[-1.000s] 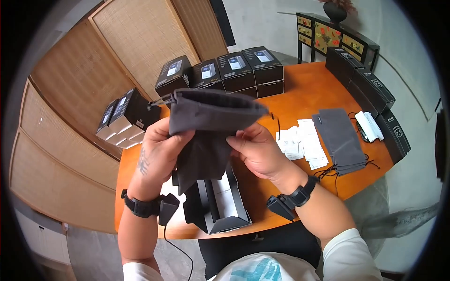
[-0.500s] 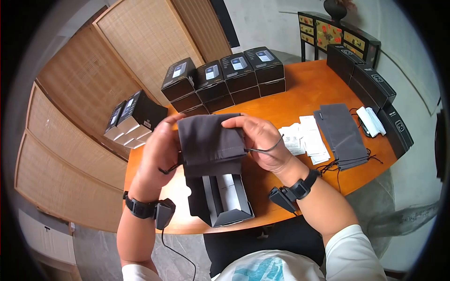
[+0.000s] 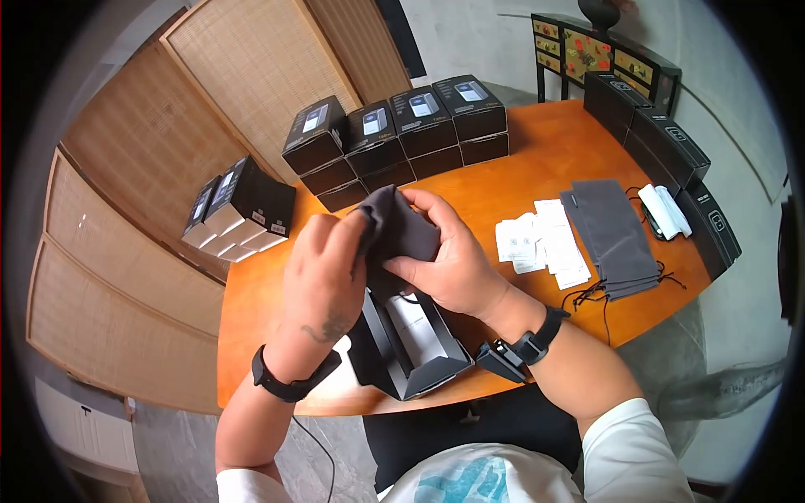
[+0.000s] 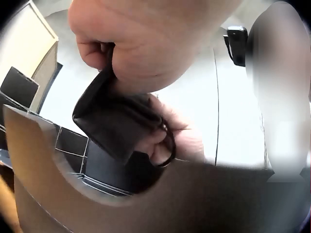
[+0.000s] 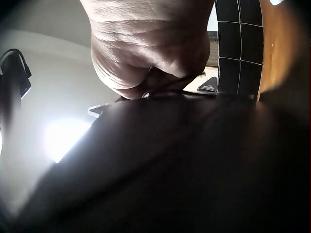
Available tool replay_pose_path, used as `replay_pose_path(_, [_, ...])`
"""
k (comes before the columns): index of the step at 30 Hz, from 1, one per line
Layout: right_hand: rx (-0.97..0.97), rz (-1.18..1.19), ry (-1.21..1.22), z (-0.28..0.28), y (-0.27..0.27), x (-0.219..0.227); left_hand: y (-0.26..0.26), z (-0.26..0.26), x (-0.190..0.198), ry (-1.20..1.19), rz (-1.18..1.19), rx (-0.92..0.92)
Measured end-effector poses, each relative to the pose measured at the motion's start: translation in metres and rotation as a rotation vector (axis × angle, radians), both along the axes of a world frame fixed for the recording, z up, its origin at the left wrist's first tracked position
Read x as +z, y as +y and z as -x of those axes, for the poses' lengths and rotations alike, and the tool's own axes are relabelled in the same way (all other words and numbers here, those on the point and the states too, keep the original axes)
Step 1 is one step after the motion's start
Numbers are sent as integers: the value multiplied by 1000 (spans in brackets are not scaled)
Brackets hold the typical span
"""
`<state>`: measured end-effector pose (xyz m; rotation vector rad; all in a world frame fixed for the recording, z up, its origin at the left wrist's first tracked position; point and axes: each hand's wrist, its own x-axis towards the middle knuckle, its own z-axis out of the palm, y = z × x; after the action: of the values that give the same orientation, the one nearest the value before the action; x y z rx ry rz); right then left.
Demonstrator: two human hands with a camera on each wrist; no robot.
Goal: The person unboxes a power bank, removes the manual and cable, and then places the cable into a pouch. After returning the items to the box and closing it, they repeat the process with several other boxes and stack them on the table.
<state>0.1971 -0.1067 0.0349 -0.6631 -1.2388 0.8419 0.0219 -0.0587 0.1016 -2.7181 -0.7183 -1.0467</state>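
Observation:
Both hands hold a dark grey drawstring pouch point(image 3: 408, 236), folded into a small bundle over the table. My left hand point(image 3: 323, 268) grips its left side with curled fingers. From the right, my right hand point(image 3: 457, 261) pinches it, thumb on the near face. In the left wrist view, the folded pouch point(image 4: 114, 133) hangs below the left hand point(image 4: 150, 48), and a loop of its dark cord shows by the right fingers. Just beneath the hands lies an open black box point(image 3: 444, 373) with a white panel inside, its far end hidden by the hands.
Black printed boxes point(image 3: 423, 126) are stacked along the back, with more boxes point(image 3: 243, 201) at the left and a row of them point(image 3: 671, 151) at the right edge. Flat grey pouches point(image 3: 616, 239), white paper slips point(image 3: 560, 247) and a white wrapped item point(image 3: 662, 211) lie on the right.
The pouch went from hanging with its mouth open to a folded-over panel, and is now a smaller bundle. The left hand has turned and moved right, closer to the right hand.

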Motion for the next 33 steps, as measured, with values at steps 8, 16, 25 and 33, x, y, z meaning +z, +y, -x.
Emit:
replay_pose_path(8, [425, -7, 305, -7, -10, 6, 11, 31, 23, 183, 648, -322])
replay_pose_path(16, [21, -53, -231, -3, -9, 2, 6, 31, -1, -325, 1339, -302])
replay_pose_path(25, [-57, 20, -480, 1, -9, 4, 5, 36, -10, -55, 1133, -253])
replay_pose_path(33, [5, 139, -347, -1, -20, 19, 15, 40, -2, 37, 1054, -270])
